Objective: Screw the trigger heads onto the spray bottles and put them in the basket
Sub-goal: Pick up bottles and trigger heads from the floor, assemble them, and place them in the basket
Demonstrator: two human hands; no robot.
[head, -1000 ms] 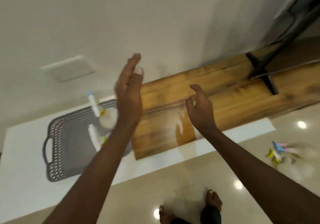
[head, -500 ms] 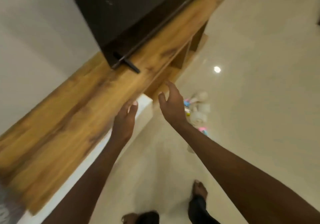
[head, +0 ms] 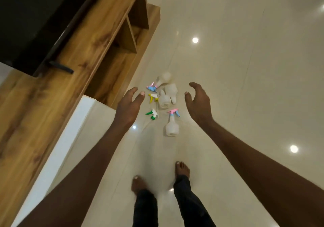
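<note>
Both hands, left [head: 128,108] and right [head: 199,102], reach out with fingers spread and hold nothing. The bottles [head: 164,98] and trigger heads [head: 152,113] lie on the floor [head: 245,86] between them, at 12 o'clock from the feet [head: 182,169].

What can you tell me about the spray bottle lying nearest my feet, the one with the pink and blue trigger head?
The spray bottle lies on its side on the glossy cream floor, base toward your feet, neck pointing away. Its body looks like translucent white plastic, and appears empty. A pink and blue trigger head sits on its neck; how tightly it is screwed cannot be told. It lies apart from the other bottles, and neither hand touches it.
</note>
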